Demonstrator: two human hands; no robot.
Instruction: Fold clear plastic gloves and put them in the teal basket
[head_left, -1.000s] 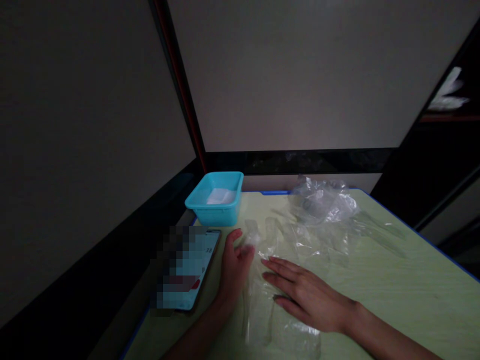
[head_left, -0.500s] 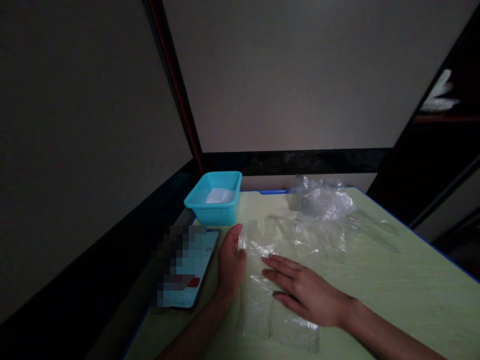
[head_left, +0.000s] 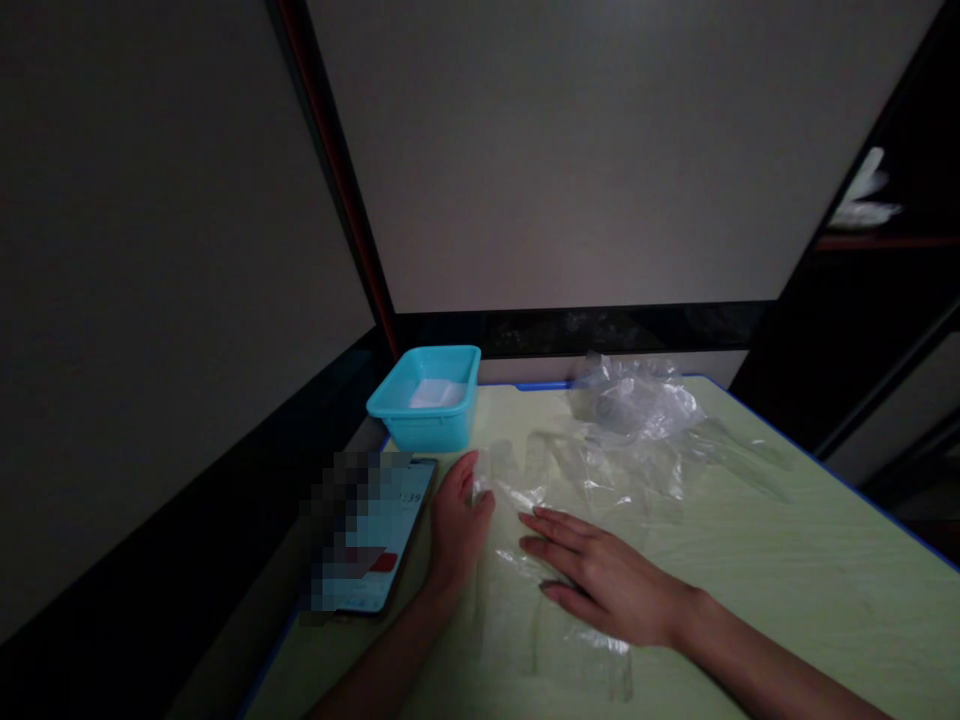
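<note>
Since the left grip (head_left: pixel 456 527) has shifted outward toward the phone (head_left: pixel 394 525), the flat bag (head_left: pixel 511 600) lies spread wider on the worktop (head_left: pixel 787 590), beneath the right grip (head_left: pixel 611 582), flat and unclenched; whether the left grip pinches its edge, I cannot tell.

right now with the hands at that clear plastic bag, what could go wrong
The clear plastic bag lies flat and looks thin under the right hand, so it might wrinkle or tear if the left hand tugs at its side. The phone lies close beside the left hand, near the left edge of the table, so a sideways bump could push it off.
</note>
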